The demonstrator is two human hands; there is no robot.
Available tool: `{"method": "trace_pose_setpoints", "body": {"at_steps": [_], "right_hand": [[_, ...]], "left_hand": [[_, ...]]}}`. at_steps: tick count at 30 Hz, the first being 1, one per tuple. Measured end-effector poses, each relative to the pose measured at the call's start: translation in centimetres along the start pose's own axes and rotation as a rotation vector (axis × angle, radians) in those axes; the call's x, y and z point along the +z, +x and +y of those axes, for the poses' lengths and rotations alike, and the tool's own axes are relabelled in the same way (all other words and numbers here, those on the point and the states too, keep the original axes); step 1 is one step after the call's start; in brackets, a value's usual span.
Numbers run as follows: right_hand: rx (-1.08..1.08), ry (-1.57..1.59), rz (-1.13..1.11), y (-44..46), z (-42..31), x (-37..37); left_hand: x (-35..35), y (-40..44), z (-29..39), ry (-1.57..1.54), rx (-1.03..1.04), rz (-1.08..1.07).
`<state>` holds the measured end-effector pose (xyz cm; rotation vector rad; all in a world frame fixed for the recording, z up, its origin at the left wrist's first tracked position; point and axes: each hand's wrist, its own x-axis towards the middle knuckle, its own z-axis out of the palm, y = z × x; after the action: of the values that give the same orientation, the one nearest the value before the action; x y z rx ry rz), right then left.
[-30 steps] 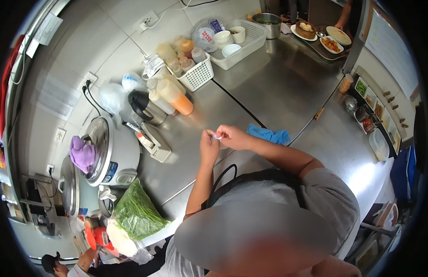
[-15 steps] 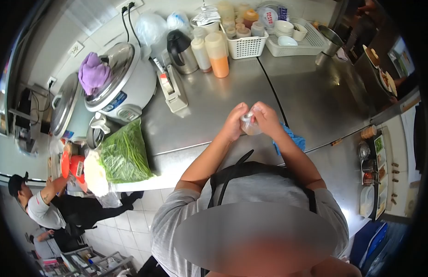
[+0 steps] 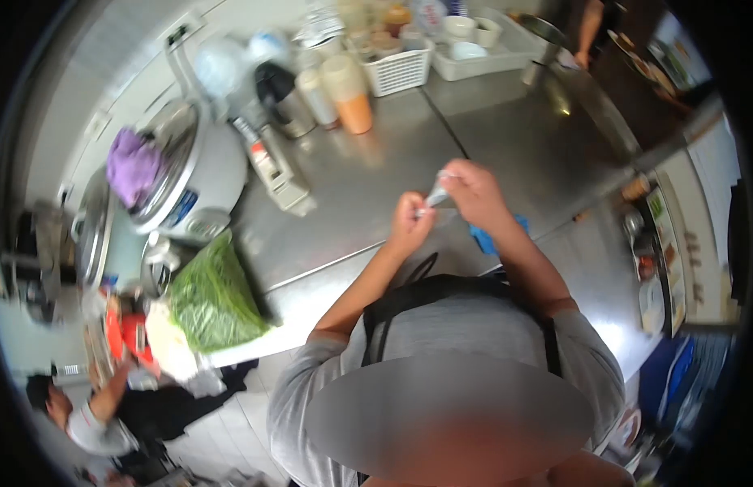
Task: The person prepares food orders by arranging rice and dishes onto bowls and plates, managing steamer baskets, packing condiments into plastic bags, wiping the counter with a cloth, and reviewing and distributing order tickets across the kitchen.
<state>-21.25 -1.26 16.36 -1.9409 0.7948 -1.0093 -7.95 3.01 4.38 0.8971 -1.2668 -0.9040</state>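
Over the steel counter (image 3: 344, 178), my left hand (image 3: 412, 222) is closed on the lower end of a small clear plastic bag (image 3: 436, 193). My right hand (image 3: 472, 193) pinches the upper end of the same bag, a little higher and to the right. The bag is stretched and twisted between the two hands; what it contains is too blurred to tell. A blue cloth (image 3: 488, 237) lies on the counter beneath my right forearm.
Left are a rice cooker (image 3: 194, 174), a bag of greens (image 3: 216, 300) and a tape dispenser (image 3: 279, 174). Squeeze bottles (image 3: 348, 93), a white basket (image 3: 401, 71) and a tray (image 3: 494, 58) line the wall. Another person (image 3: 100, 414) is at lower left; someone's arm shows top right.
The bag, cupped between both hands half a second ago, is now drawn out between them. My right hand has risen above my left. The view has swung and shifted.
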Motion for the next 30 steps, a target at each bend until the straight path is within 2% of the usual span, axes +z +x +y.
{"method": "trace_pose_setpoints", "body": {"at_steps": [1, 3, 5, 8, 9, 12, 13, 14, 16, 19, 21, 22, 24, 25, 28, 30], "right_hand": [[0.008, -0.016, -0.012, -0.1, -0.1, -0.2], [0.032, -0.018, -0.048, -0.4, 1.5, 0.8], [-0.025, -0.182, -0.039, -0.7, 2.8, 0.7], [0.204, -0.6, -0.05, -2.5, 5.5, -0.9], [0.416, -0.734, -0.2, -3.4, 5.7, -1.6], [0.612, -0.982, -0.248, -8.5, 10.2, -1.6], [0.676, -0.945, -0.221, -10.2, 11.0, -1.3], [0.616, -0.968, -0.151, -11.6, 11.6, -1.0], [0.473, -1.014, -0.024, -13.4, 12.4, -0.8], [0.556, -0.542, 0.003, -13.0, 12.4, -3.8], [0.639, -0.76, 0.201, -13.2, 16.0, -6.4], [0.642, -0.967, 0.118, -13.2, 18.0, -9.1], [0.822, -1.05, 0.275, -13.2, 17.7, -13.3], [0.993, -0.906, 0.514, -13.1, 15.8, -14.9], [1.143, -1.158, 0.416, -14.4, 16.7, -19.2], [1.086, -1.251, 0.282, -15.9, 17.7, -20.5]], "left_hand": [[0.0, -0.1, -1.1, 0.044, 0.026, 0.026], [-1.6, 0.3, -2.9, 0.381, 0.079, 0.032], [-3.7, 1.3, -4.4, 0.386, -0.012, 0.128], [-6.9, 3.9, -2.6, 0.593, 0.035, 0.351], [-8.6, 4.8, -2.9, 0.645, 0.021, 0.419], [-13.0, 6.8, -4.1, 0.703, 0.099, 0.601], [-14.6, 6.8, -5.3, 0.66, 0.116, 0.585], [-15.3, 6.5, -5.8, 0.593, 0.021, 0.531], [-18.5, 5.8, -9.1, 0.932, -0.074, 0.435], [-18.7, 5.6, -9.3, 0.811, -0.088, 0.411], [-16.7, 5.2, -7.8, 0.66, -0.071, 0.451], [-15.8, 5.1, -6.9, 0.586, -0.059, 0.475], [-16.0, 4.3, -8.0, 0.772, 0.138, 0.477], [-15.8, 4.0, -7.9, 0.862, 0.242, 0.479], [-13.7, 1.7, -5.9, 0.984, 0.258, 0.463], [-12.3, 0.5, -4.8, 1.008, 0.184, 0.486]]}}
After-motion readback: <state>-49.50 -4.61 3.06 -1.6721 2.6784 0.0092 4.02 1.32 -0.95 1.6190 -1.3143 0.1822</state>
